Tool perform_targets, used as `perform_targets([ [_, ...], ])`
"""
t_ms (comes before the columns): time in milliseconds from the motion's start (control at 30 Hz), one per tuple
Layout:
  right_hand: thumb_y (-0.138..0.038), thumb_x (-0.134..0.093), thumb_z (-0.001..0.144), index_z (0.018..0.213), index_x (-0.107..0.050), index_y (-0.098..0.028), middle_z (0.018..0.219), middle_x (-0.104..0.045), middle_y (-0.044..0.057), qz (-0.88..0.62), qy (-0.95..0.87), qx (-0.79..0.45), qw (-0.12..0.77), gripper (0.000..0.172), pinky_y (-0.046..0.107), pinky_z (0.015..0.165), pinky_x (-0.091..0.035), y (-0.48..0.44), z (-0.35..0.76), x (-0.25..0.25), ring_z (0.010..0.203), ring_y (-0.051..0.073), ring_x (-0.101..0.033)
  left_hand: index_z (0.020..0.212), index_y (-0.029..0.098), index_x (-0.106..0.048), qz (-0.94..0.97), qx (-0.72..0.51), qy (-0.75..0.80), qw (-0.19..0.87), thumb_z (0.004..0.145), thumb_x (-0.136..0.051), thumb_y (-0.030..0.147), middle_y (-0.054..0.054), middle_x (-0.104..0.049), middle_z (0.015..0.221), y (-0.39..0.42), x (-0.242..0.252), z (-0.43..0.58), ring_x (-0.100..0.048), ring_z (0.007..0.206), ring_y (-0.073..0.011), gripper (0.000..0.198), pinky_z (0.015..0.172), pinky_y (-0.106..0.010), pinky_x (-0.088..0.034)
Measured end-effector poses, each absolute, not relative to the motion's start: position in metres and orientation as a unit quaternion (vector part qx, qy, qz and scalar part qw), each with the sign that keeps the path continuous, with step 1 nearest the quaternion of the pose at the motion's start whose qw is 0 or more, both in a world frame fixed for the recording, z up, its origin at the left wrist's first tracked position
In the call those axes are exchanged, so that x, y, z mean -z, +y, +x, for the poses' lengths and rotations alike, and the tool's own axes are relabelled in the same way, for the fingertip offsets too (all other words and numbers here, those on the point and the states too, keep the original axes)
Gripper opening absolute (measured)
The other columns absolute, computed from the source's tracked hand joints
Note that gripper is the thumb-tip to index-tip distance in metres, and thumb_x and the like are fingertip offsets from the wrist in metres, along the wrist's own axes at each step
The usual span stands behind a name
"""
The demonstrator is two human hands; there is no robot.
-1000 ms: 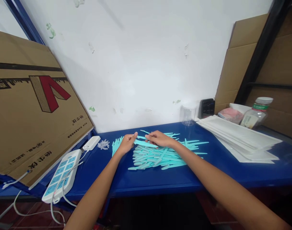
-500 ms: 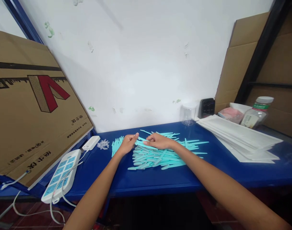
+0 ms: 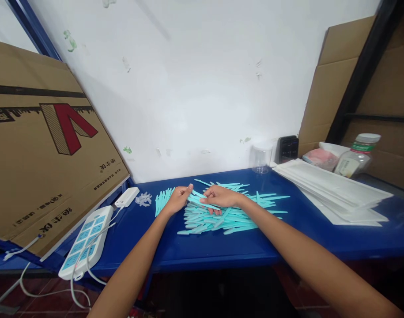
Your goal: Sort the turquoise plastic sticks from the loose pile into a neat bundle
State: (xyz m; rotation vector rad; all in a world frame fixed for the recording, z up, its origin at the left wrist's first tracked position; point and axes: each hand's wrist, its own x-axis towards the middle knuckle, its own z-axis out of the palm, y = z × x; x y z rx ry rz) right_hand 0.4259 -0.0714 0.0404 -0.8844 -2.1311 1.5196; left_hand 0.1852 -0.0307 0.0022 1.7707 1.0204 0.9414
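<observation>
Some turquoise sticks (image 3: 198, 194) lie pinched by left hand (image 3: 178, 198) and right hand (image 3: 222, 196), whose fingertips (image 3: 215, 212) newly show below.

At left, a carton (image 3: 29, 176) with a red mark (image 3: 67, 128) leans beside a power strip (image 3: 87, 240); a clear jar (image 3: 262, 160) stands near the wall (image 3: 202, 97); at right, a bottle (image 3: 358, 154) stands behind white sheets (image 3: 337, 187).

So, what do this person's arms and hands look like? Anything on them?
Plain human limbs, no machine parts. The left hand and right hand wear no gloves. The left forearm and right forearm are bare: no sleeves, watch, cables or markings show. Some fingers are hidden, so I can't rule out rings.
</observation>
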Motion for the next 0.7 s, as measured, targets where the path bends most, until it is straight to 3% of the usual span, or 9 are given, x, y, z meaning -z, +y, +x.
perform_targets([
  [300,-0.063,-0.068,0.083,0.081,-0.068,-0.013,0.07,-0.074,0.005,-0.297,-0.751,-0.564,0.173,0.05,0.022,0.046,-0.048,-0.07,0.426,-0.04,0.046,0.012,-0.06,0.058,0.021,-0.033,0.706,-0.365,0.394,0.462,0.089,-0.051,0.073,0.008,-0.025,0.046,-0.03,0.0,0.185,-0.021,0.04,-0.0059,0.063,0.042,-0.022,-0.016],
  [700,-0.063,-0.065,0.087,0.08,-0.065,-0.013,0.069,-0.073,0.005,-0.279,-0.77,-0.547,0.173,0.05,0.023,0.05,-0.051,-0.064,0.427,-0.037,0.051,0.013,-0.064,0.058,0.021,-0.034,0.71,-0.369,0.374,0.469,0.091,-0.053,0.067,0.008,-0.022,0.048,-0.037,-0.011,0.186,-0.019,0.042,-0.0058,0.06,0.042,-0.022,-0.016],
])
